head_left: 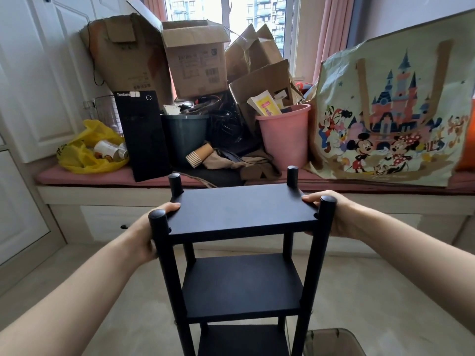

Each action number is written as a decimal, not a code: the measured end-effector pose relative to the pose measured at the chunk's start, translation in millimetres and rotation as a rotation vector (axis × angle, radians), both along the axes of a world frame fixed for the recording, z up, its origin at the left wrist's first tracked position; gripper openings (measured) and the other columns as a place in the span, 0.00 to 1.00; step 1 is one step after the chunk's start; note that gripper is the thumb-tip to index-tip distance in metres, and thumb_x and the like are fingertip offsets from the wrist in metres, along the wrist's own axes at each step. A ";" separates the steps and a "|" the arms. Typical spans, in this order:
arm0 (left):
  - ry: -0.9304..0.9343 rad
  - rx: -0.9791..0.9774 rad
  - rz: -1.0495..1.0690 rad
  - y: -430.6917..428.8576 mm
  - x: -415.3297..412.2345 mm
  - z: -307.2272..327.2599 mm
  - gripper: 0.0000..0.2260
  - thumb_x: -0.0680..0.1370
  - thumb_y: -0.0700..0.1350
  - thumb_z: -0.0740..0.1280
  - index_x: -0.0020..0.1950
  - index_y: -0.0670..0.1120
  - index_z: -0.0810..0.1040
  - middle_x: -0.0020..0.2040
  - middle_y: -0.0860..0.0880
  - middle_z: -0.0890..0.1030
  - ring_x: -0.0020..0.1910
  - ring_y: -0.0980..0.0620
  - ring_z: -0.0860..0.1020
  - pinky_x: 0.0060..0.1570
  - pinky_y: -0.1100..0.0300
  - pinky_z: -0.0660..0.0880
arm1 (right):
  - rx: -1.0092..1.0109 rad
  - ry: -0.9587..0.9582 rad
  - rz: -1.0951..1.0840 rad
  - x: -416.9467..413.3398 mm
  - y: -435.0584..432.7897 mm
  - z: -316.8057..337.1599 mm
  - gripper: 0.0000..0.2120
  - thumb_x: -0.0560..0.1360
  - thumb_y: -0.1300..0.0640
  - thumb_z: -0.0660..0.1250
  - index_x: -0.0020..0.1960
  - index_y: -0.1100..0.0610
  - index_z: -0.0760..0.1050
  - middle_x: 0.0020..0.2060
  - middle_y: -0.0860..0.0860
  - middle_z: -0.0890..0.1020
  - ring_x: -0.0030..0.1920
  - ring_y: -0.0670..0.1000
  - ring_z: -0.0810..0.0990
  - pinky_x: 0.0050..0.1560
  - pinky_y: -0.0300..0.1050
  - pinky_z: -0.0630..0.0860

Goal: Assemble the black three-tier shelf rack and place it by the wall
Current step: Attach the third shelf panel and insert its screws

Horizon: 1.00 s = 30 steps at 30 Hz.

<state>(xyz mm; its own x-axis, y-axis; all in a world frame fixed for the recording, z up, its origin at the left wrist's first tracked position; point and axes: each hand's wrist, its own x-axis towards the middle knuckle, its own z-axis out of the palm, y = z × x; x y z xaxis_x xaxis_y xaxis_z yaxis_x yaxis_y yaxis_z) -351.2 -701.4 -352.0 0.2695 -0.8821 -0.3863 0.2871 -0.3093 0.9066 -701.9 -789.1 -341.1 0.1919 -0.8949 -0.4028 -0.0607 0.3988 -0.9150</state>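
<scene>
Left hand (147, 233) and right hand (334, 217) gripped the rack (243, 253) by its top shelf edges; seemingly stiff, light, top-heavy.

Daylight thru window (239, 11) w/ pink curtains (331, 34) each side. Window seat (102, 192) across back w/ pink cushion (77, 177), drawers (108, 222) below. White cabinet doors (38, 73) on left, beige floor (372, 291), pale wall (411, 14) at right.

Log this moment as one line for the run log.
rack: upright, three shelves on posts | left hand: grips top shelf's left edge | right hand: grips its right edge | ahead: cluttered window bench
</scene>
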 end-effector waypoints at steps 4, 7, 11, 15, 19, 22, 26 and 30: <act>0.012 -0.011 0.027 0.5 0.8 2.3 0.13 0.75 0.52 0.74 0.49 0.43 0.79 0.35 0.49 0.75 0.30 0.52 0.75 0.31 0.60 0.76 | 0.000 0.001 0.013 1.1 -2.5 2.4 0.13 0.76 0.52 0.67 0.54 0.61 0.74 0.38 0.55 0.75 0.35 0.54 0.78 0.35 0.46 0.81; 0.054 -0.029 0.032 2.2 -2.0 0.0 0.13 0.76 0.51 0.73 0.52 0.42 0.79 0.36 0.49 0.79 0.30 0.51 0.79 0.31 0.59 0.76 | -0.006 0.007 0.001 -0.3 -2.2 2.1 0.13 0.76 0.51 0.67 0.53 0.60 0.75 0.38 0.54 0.76 0.34 0.53 0.79 0.33 0.45 0.81; 0.174 -0.096 0.045 7.7 -14.8 -2.2 0.11 0.81 0.50 0.68 0.46 0.43 0.79 0.27 0.50 0.81 0.21 0.54 0.79 0.19 0.66 0.72 | -0.005 -0.040 -0.078 5.2 3.0 -2.5 0.11 0.77 0.52 0.66 0.49 0.60 0.76 0.36 0.54 0.75 0.30 0.52 0.78 0.28 0.43 0.79; 0.236 -0.154 0.052 10.9 -16.8 -4.2 0.12 0.82 0.52 0.65 0.48 0.44 0.79 0.28 0.51 0.81 0.22 0.55 0.79 0.20 0.66 0.73 | -0.033 -0.053 -0.130 9.1 7.2 -4.6 0.10 0.77 0.52 0.65 0.50 0.59 0.75 0.35 0.53 0.74 0.31 0.52 0.77 0.28 0.43 0.79; 0.205 -0.200 0.118 12.3 -8.6 -11.9 0.12 0.83 0.50 0.63 0.44 0.45 0.76 0.28 0.51 0.77 0.21 0.54 0.76 0.24 0.64 0.74 | -0.067 -0.080 -0.156 13.3 8.4 -5.6 0.09 0.77 0.54 0.64 0.53 0.58 0.75 0.36 0.54 0.75 0.33 0.53 0.77 0.30 0.44 0.79; 0.000 -0.221 0.258 12.3 -1.6 -19.1 0.11 0.83 0.45 0.63 0.42 0.45 0.76 0.34 0.48 0.76 0.28 0.50 0.76 0.39 0.55 0.76 | -0.107 -0.089 -0.213 23.0 9.8 -7.0 0.08 0.77 0.55 0.64 0.53 0.58 0.76 0.37 0.54 0.75 0.35 0.53 0.76 0.31 0.46 0.78; -0.150 -0.285 0.325 15.0 -0.1 -22.5 0.10 0.83 0.45 0.60 0.49 0.47 0.81 0.42 0.50 0.82 0.40 0.51 0.78 0.45 0.58 0.73 | -0.177 -0.074 -0.289 40.7 14.6 -8.4 0.06 0.77 0.56 0.63 0.44 0.58 0.75 0.31 0.54 0.76 0.32 0.54 0.76 0.29 0.45 0.77; -0.272 -0.247 0.468 16.8 -6.5 -29.4 0.03 0.83 0.42 0.62 0.54 0.46 0.74 0.53 0.47 0.80 0.54 0.49 0.78 0.61 0.52 0.74 | -0.270 -0.018 -0.358 60.7 21.8 -12.1 0.06 0.75 0.58 0.63 0.40 0.57 0.75 0.31 0.53 0.80 0.33 0.54 0.78 0.37 0.45 0.75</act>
<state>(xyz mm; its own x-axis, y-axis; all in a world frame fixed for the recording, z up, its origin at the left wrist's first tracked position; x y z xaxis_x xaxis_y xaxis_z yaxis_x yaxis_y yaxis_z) -357.7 -684.5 -381.4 0.7122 -0.7004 -0.0476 0.0895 0.0233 0.9957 -641.2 -767.3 -353.3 -0.1444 -0.9789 -0.1447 0.0544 0.1382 -0.9889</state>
